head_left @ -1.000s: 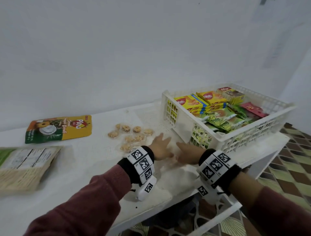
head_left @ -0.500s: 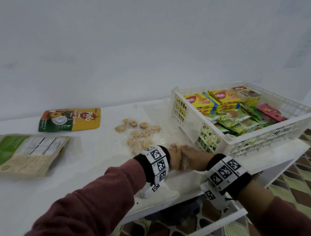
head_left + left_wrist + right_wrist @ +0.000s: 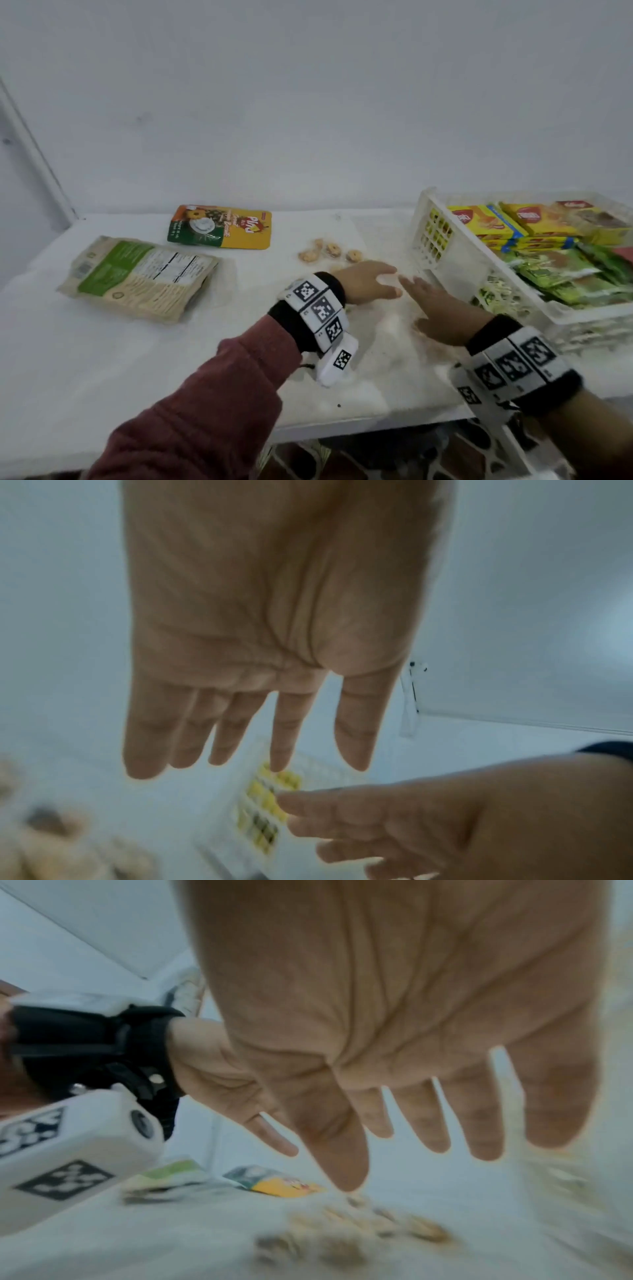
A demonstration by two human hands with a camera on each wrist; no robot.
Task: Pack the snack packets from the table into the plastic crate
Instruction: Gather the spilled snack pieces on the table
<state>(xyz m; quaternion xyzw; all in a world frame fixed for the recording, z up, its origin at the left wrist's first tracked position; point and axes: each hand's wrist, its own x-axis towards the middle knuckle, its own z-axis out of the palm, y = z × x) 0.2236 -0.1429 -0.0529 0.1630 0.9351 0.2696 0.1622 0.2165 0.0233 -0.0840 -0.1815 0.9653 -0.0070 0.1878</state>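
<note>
Biscuits [image 3: 327, 251] loose on table [image 3: 102, 359] beside crate [image 3: 442, 253]; pouches [image 3: 221, 226] far left.

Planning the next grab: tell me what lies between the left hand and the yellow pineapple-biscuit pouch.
In the head view, loose round biscuits lie on the white table between the left hand and the yellow pouch; otherwise bare tabletop.

White wall [image 3: 308, 102] behind, patterned floor tiles [image 3: 394, 459] below the table edge.
</note>
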